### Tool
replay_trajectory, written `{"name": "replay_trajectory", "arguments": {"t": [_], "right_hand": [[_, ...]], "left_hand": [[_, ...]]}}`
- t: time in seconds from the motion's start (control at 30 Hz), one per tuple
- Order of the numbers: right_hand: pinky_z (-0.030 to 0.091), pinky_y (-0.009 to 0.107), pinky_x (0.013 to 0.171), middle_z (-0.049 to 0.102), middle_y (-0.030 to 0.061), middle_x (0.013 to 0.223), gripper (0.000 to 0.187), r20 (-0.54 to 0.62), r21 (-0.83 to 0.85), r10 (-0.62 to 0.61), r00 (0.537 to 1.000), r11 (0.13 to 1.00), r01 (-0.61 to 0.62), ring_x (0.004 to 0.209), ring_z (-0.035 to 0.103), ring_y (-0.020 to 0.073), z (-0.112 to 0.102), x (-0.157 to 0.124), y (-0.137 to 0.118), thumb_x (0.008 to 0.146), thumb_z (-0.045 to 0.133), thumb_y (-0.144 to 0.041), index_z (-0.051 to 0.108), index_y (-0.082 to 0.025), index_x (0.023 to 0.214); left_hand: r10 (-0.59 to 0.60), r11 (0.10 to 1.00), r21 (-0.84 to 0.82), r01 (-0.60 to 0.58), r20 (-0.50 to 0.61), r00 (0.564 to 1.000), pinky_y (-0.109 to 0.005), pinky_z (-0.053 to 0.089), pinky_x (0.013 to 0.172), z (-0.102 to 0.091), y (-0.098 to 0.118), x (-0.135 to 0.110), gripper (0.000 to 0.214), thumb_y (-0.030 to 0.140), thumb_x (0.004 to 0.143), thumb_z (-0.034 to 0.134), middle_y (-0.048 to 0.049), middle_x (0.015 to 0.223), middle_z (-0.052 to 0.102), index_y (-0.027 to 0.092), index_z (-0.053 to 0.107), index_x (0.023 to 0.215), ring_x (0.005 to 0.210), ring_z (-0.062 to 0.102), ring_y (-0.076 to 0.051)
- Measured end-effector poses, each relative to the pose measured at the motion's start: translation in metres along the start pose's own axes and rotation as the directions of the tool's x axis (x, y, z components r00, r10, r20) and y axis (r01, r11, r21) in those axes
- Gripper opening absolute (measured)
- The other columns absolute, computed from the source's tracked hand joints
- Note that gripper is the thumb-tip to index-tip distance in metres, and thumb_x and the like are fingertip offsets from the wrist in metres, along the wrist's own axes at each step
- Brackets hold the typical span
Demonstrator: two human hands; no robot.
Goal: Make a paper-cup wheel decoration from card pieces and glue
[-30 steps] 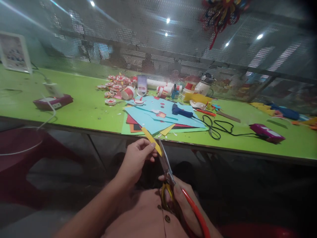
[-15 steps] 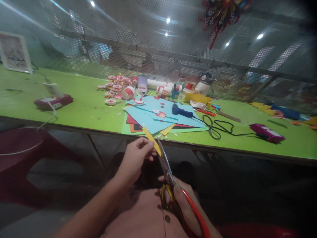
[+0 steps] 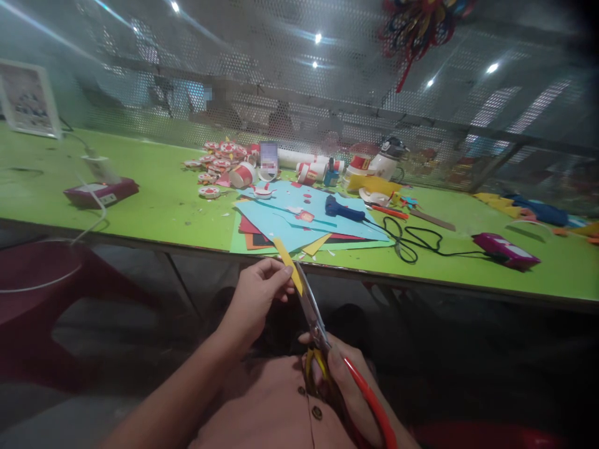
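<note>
Left hand [image 3: 259, 293]: thumb and fingers pinched on yellow paper strip [image 3: 296, 279], held at front edge of green counter [image 3: 154, 206]. Right hand [image 3: 350, 371]: curled round red-handled scissors [image 3: 318, 330], blades against strip's lower end. Red-and-white paper cup [image 3: 242, 175]: on its side, contents indiscernible. Small blue bottle [image 3: 331, 179]: contents hidden. White jug [image 3: 382, 167]: dark-topped, interior hidden.

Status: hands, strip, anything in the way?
Left hand pinching yellow strip. Right hand gripping scissors, blades at strip's near end. No obstruction seen; corded blue tool lies beyond, on light-blue paper.
</note>
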State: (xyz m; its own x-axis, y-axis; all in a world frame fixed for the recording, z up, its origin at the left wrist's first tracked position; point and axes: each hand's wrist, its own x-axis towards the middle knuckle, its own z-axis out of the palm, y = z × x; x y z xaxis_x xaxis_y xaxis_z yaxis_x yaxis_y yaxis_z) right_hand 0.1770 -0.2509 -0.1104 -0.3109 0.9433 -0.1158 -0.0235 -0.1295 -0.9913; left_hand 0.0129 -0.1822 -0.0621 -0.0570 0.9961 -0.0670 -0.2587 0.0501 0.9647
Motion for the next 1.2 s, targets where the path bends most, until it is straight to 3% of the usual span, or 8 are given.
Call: {"name": "replay_trajectory", "arguments": {"t": [0.3, 0.57, 0.77, 1.0, 1.2], "right_hand": [[0.034, 0.022, 0.049, 0.044, -0.0016, 0.056, 0.058, 0.008, -0.016, 0.027, 1.000, 1.000, -0.027, 0.049, 0.038, 0.0092, -0.002, -0.001, -0.005, 0.081, 0.044, -0.063, 0.061, -0.012, 0.104], [0.043, 0.026, 0.055, 0.043, -0.0029, 0.049, 0.062, -0.072, 0.048, 0.053, 0.996, 0.998, -0.050, 0.045, 0.039, 0.0087, 0.000, 0.004, 0.005, 0.076, 0.047, -0.068, 0.062, -0.013, 0.098], [0.035, 0.021, 0.048, 0.043, -0.0021, 0.056, 0.059, -0.036, -0.001, 0.031, 0.999, 1.000, -0.031, 0.049, 0.036, 0.0080, -0.001, 0.003, -0.002, 0.079, 0.047, -0.065, 0.061, -0.012, 0.101], [0.034, 0.023, 0.049, 0.041, -0.0035, 0.052, 0.061, -0.027, 0.007, -0.012, 1.000, 1.000, 0.012, 0.046, 0.033, 0.0077, -0.001, 0.003, 0.005, 0.081, 0.045, -0.063, 0.060, -0.010, 0.107], [0.036, 0.025, 0.052, 0.043, -0.0023, 0.055, 0.060, -0.010, -0.003, -0.033, 0.999, 0.999, 0.033, 0.048, 0.037, 0.0089, -0.002, 0.003, 0.004, 0.080, 0.046, -0.064, 0.060, -0.010, 0.104]], "left_hand": [[0.019, 0.999, 0.033, -0.020, 0.011, 1.000, -0.018, 0.039, 0.047, -0.001, -0.001, 0.005, 0.022, 0.032, 0.073, 0.065, 0.0000, 0.059, 0.057, 0.013, 0.055, 0.067, 0.053, 0.052, -0.008], [0.030, 0.999, 0.045, -0.031, 0.029, 0.999, -0.020, 0.040, 0.049, 0.005, -0.006, -0.009, 0.025, 0.037, 0.075, 0.062, -0.0013, 0.064, 0.056, 0.014, 0.056, 0.070, 0.057, 0.051, -0.010], [0.036, 0.990, 0.138, -0.038, 0.015, 0.999, -0.019, 0.036, 0.048, 0.010, -0.005, -0.013, 0.019, 0.030, 0.075, 0.060, 0.0009, 0.059, 0.053, 0.014, 0.054, 0.068, 0.052, 0.045, -0.008], [0.016, 0.983, 0.177, -0.043, 0.152, 0.988, -0.021, 0.035, 0.048, 0.000, 0.001, -0.006, 0.017, 0.029, 0.074, 0.060, 0.0014, 0.056, 0.052, 0.014, 0.054, 0.067, 0.050, 0.046, -0.009], [0.008, 0.983, 0.177, -0.045, 0.204, 0.979, -0.022, 0.036, 0.048, -0.004, 0.008, -0.002, 0.018, 0.030, 0.072, 0.061, 0.0014, 0.056, 0.052, 0.015, 0.053, 0.066, 0.051, 0.048, -0.010]]}}
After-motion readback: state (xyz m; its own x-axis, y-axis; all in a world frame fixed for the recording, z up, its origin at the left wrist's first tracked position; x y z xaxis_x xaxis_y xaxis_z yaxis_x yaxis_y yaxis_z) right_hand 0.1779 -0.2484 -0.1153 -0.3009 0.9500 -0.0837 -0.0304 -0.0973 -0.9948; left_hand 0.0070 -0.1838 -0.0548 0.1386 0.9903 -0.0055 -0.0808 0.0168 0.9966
